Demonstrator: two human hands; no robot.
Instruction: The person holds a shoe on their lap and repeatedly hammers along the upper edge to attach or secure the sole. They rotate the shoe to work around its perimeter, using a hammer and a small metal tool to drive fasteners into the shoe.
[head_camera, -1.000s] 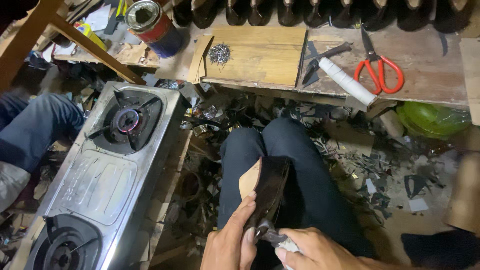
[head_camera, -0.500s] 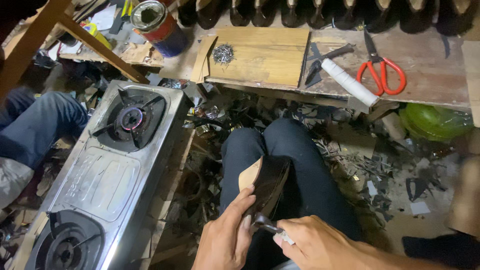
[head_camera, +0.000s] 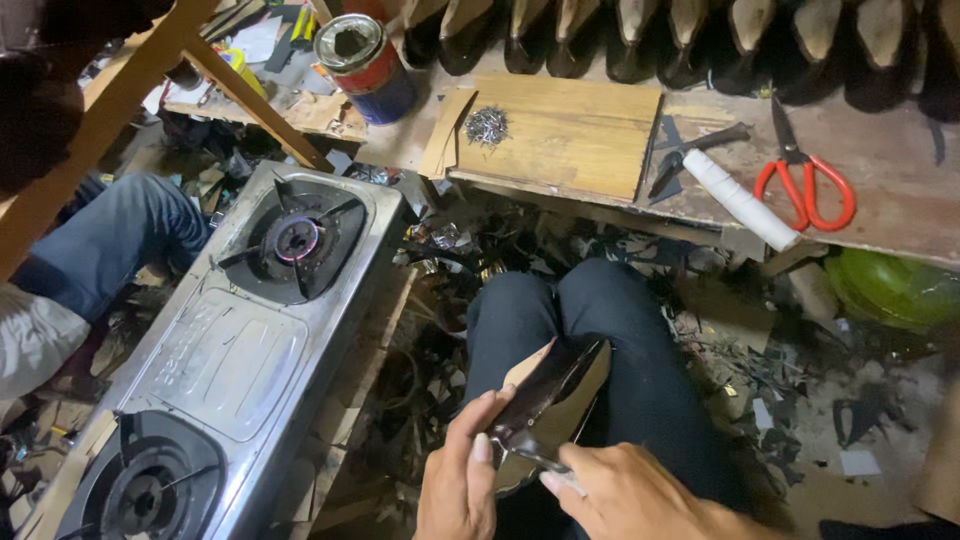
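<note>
The dark, glossy leather shoe upper with its pale tan inner board (head_camera: 555, 395) lies on the person's lap, tilted, toe end pointing away over the knees in dark trousers (head_camera: 590, 320). The left hand (head_camera: 462, 480) pinches its near edge, fingers curled over the leather. The right hand (head_camera: 625, 490) is closed on a slim metal tool (head_camera: 535, 457) whose tip meets the leather just beside the left thumb. Since a moment ago the right hand has crept closer to the left grip and the piece has tipped slightly; I judge the work is advancing along the edge.

Left of the grip stands a brushed steel two-burner gas stove (head_camera: 235, 355), its far burner lit. Beyond the knees, a worn wooden worktop (head_camera: 900, 220) carries a pale plywood board (head_camera: 570, 135) with a heap of small nails (head_camera: 487, 125), red-handled scissors (head_camera: 805, 180), a white roll (head_camera: 740, 200) and an open tin can (head_camera: 365, 65).
</note>
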